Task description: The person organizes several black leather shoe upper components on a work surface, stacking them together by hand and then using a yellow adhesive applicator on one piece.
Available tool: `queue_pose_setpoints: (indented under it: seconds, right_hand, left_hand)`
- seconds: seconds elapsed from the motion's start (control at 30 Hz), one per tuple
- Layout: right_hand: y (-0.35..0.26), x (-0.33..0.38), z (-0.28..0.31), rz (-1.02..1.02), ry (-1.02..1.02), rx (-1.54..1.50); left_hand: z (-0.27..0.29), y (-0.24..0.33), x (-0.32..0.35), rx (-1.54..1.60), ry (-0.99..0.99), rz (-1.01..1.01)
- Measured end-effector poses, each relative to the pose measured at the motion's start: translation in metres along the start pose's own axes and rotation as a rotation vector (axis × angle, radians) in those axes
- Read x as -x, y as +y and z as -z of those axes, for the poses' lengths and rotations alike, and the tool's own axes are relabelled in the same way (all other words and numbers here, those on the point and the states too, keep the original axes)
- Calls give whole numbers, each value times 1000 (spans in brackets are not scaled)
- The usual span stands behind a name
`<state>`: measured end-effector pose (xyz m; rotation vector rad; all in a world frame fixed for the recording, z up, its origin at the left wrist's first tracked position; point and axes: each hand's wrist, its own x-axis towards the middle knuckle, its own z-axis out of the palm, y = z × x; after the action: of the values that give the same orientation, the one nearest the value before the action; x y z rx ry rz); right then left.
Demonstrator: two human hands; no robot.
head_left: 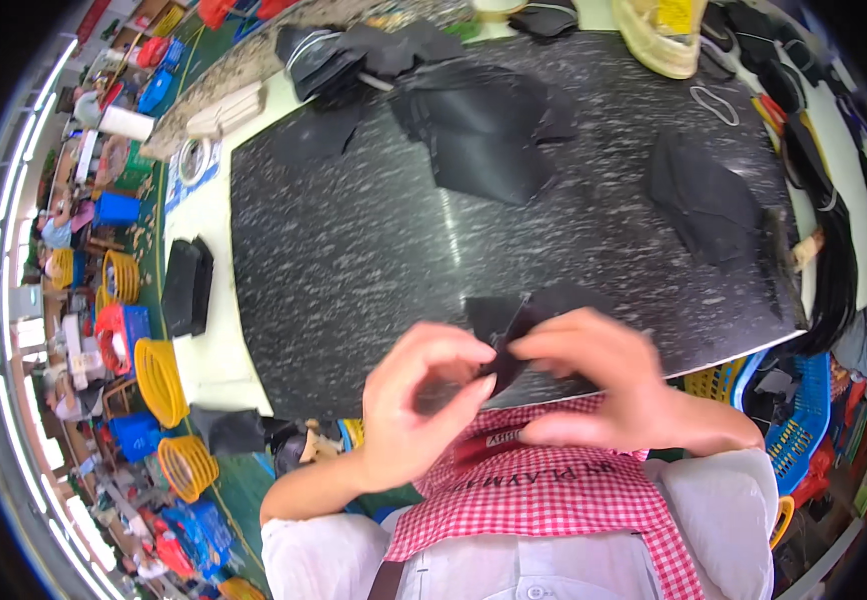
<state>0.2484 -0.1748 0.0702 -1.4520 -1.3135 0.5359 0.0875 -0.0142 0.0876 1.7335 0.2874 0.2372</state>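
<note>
My left hand and my right hand meet at the near edge of a speckled black slab. Both pinch the same small black piece of material, thumbs and forefingers closed on its lower corner. The piece sticks up between the hands and part of it is hidden behind my right fingers. A pile of black cut pieces lies at the far middle of the slab, and another black stack lies to the right.
A hammer rests by the right stack. A yellowish woven tray stands at the far right. A black box sits left of the slab. Yellow and blue baskets crowd the floor at left and right.
</note>
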Motion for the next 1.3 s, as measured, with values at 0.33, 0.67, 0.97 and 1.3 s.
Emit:
queue_pose_setpoints:
  seconds: [0.33,0.67,0.97,1.3]
  right_hand:
    - [-3,-17,-20,-588,-146,-776]
    - [14,-58,-61,250,-155,464]
    - [19,-31,-77,361,-168,558]
    - [18,-25,-79,423,-177,647]
  left_hand:
    - [18,-8,1,-177,104,-108]
    - [46,-48,31,-831,267,-225]
    - [51,-61,35,-824,217,-413]
    - [55,-57,35,-1112,10,-670]
